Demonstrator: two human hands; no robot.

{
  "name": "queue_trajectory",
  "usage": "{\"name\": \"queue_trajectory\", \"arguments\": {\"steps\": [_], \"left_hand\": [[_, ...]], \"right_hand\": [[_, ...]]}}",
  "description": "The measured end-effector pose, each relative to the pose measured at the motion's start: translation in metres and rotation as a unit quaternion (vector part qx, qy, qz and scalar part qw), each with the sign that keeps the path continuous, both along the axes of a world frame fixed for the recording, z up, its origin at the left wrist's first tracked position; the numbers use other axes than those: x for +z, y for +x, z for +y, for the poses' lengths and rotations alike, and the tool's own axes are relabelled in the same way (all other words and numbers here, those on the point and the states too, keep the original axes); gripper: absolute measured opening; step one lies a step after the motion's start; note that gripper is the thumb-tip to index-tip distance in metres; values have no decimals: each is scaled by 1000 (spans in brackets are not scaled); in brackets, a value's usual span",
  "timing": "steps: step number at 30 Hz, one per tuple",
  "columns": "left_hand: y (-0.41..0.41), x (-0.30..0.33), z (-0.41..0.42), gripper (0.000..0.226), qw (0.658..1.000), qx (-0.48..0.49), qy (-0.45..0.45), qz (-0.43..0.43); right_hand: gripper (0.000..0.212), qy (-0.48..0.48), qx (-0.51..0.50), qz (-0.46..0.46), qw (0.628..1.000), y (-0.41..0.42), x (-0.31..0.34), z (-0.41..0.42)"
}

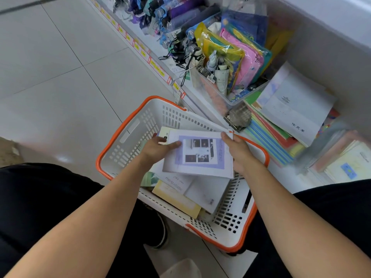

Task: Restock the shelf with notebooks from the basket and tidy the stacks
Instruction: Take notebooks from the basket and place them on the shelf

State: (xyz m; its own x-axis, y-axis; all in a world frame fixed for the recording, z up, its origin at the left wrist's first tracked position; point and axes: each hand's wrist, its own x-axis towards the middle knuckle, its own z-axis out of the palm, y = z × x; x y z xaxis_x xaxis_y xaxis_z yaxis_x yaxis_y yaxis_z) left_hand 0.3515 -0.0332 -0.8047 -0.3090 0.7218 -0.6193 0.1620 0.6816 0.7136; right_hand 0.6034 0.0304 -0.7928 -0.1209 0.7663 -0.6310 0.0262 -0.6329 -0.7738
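left hand point(158, 147): fingers gripping, thumb on top | right hand point(239, 151): gripping

A shop: price-tagged shelf point(152, 63), shopping basket point(128, 125)

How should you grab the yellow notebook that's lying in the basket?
Take the yellow notebook by its long near edge, coming from above on the person's side of the basket. It lies flat, and that edge and its near corner are bare, while white notebooks overlap its far side. Slide fingers under, thumb on top. Both the left hand and right hand already hold the photo notebook.
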Motion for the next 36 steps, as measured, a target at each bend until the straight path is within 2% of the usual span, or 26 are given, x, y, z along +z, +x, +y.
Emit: {"name": "queue_trajectory", "arguments": {"steps": [2, 4, 6, 7, 9, 10, 11, 13, 14, 15, 16, 18, 20, 24, 28, 32, 34, 36], "left_hand": [[-1, -2, -8, 84, 999, 32, -16, -34], [1, -2, -10, 95, 998, 31, 49, 2], [6, 9, -6, 96, 992, -64, 103, 28], [9, 17, -3, 89, 984, -150, 98, 9], [13, 36, -1, 62, 947, -318, 24, -46], [14, 42, -2, 51, 930, -362, 0, -62], [13, 44, -3, 41, 931, -360, -1, -68], [7, 42, -6, 30, 968, -247, 30, -46], [2, 40, -7, 27, 985, -163, 43, -25], [-5, 35, -8, 26, 996, -77, 47, -4], [-11, 31, -8, 26, 999, -1, 46, 13], [-26, 20, -8, 21, 993, 110, 40, 32], [-36, 8, -13, 21, 983, 170, 36, 51], [-41, -10, -27, 26, 973, 213, 11, 85], [-40, -21, -27, 34, 973, 228, -45, 5], [-34, -25, -29, 33, 971, 214, -64, -81], [-34, -25, -28, 31, 970, 206, -72, -107], [-35, -28, -24, 31, 973, 197, -73, -95]], "right_hand": [[14, 6, -6, 5, 1000, 6, 7, 2], [12, 54, 53, -15, 997, 10, 15, 8], [10, 122, 162, -33, 979, 5, 27, 13], [9, 147, 216, -27, 965, -2, 33, 13], [8, 187, 266, 7, 946, -17, 39, 8], [7, 204, 247, 10, 947, -24, 40, 6], [7, 221, 198, -4, 955, -26, 37, 7], [5, 237, 62, -85, 966, -22, 24, 14], [8, 214, 13, -137, 967, -16, 15, 16], [11, 151, -15, -165, 975, -10, 5, 16], [10, 55, -23, -156, 986, -7, -5, 10], [17, -116, 25, -132, 984, -7, -24, -19], [37, -173, 56, -134, 974, -15, -45, -48], [47, -222, 7, -86, 971, -43, -64, -75], [36, -263, -29, -34, 964, -60, -70, -74], [23, -282, -81, -35, 955, -68, -75, -75], [25, -279, -109, -53, 953, -71, -77, -76], [29, -275, -125, -51, 952, -72, -78, -75]]}}
